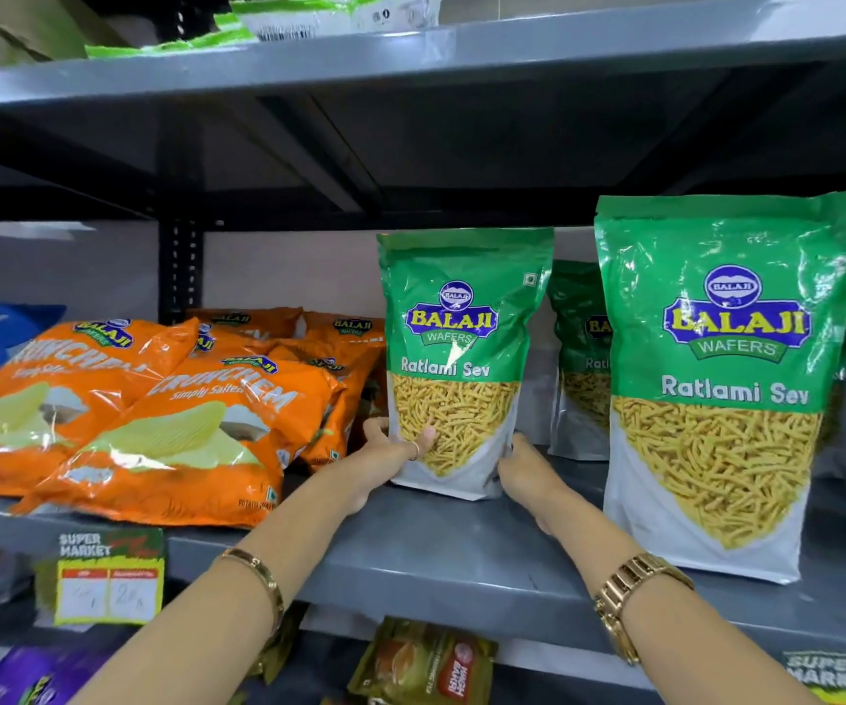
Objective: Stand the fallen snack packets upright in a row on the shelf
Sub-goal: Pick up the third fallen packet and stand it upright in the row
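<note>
Both hands, L hand & R hand, gripping upright green packet btm corners

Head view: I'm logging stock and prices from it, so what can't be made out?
- Third green packet: mostly hidden by the two front green packets.
- Price tag: handwriting too blurred.
- Rear orange packets: covered by the front ones, count unclear.
- Right hand: fingertips hidden behind the held packet.
</note>
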Action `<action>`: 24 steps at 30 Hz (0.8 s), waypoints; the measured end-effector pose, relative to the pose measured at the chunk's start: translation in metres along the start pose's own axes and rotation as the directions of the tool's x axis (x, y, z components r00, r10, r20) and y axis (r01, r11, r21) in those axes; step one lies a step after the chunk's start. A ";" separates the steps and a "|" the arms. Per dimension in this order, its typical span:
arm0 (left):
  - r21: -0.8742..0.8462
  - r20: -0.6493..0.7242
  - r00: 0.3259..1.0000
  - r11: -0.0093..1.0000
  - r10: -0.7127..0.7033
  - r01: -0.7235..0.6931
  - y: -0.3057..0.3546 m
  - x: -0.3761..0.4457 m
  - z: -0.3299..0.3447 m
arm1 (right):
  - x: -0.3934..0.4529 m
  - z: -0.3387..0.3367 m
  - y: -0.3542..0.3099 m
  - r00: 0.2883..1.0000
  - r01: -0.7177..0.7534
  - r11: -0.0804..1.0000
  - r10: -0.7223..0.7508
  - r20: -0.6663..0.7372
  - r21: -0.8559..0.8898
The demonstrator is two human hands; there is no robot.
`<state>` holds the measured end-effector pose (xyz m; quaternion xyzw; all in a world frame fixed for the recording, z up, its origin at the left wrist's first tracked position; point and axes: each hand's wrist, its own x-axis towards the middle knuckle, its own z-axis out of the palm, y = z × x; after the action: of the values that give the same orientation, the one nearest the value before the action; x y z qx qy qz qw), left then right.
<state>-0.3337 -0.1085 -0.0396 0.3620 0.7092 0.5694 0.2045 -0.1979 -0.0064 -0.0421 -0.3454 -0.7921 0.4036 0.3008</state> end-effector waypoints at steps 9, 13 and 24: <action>0.165 0.028 0.999 0.986 0.015 -0.019 0.007 -0.029 0.001 | -0.017 -0.011 -0.003 0.995 -0.025 0.994 0.014 0.096 0.109; 0.245 0.020 1.000 0.969 0.015 -0.020 0.004 -0.043 -0.004 | -0.040 -0.024 -0.007 0.979 -0.040 0.975 -0.005 0.204 0.216; 0.224 0.029 0.996 0.970 0.086 -0.090 -0.011 -0.069 -0.012 | -0.072 -0.029 0.005 0.984 0.043 0.992 -0.063 0.169 0.122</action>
<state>-0.2999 -0.1687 -0.0555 0.4195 0.7504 0.4902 0.1434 -0.1324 -0.0484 -0.0458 -0.2695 -0.7988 0.4700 0.2615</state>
